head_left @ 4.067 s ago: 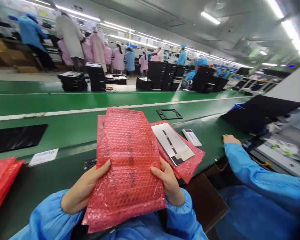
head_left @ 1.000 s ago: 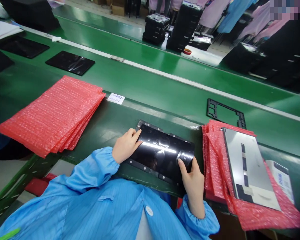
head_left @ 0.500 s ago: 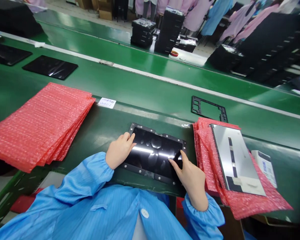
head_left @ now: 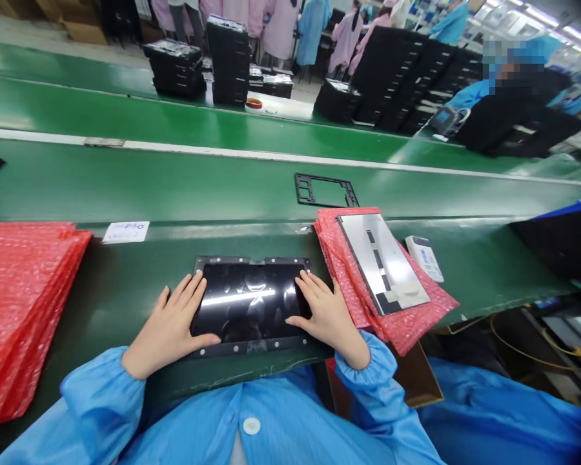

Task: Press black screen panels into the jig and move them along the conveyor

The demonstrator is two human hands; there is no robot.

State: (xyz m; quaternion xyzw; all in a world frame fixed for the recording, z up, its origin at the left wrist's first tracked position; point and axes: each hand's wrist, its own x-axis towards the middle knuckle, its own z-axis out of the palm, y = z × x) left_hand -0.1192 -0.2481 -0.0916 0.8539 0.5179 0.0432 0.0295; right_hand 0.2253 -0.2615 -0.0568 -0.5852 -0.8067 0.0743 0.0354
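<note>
A glossy black screen panel (head_left: 246, 307) lies face up within a dark frame (head_left: 230, 349) with pale round dots, on the green bench in front of me. My left hand (head_left: 172, 323) rests at the panel's left edge, fingers spread, thumb over the lower frame. Against the right edge lies my right hand (head_left: 324, 313), also with fingers apart, its thumb on the glass. Neither hand is closed round anything. To the right, a silver-backed panel (head_left: 382, 261) lies on red bubble-wrap bags (head_left: 336, 278).
More red bubble bags (head_left: 24, 303) are stacked at left. A white label (head_left: 126, 232), a black cut-out frame (head_left: 326, 189) and a white box (head_left: 424, 258) lie on the bench. Black tray stacks (head_left: 228, 61) stand beyond. People are in the background; a dark object (head_left: 561, 242) sits far right.
The view has swung right. My left hand has gone from bent fingers at the panel's upper left to spread along its left edge. The right hand's fingers have opened out too.
</note>
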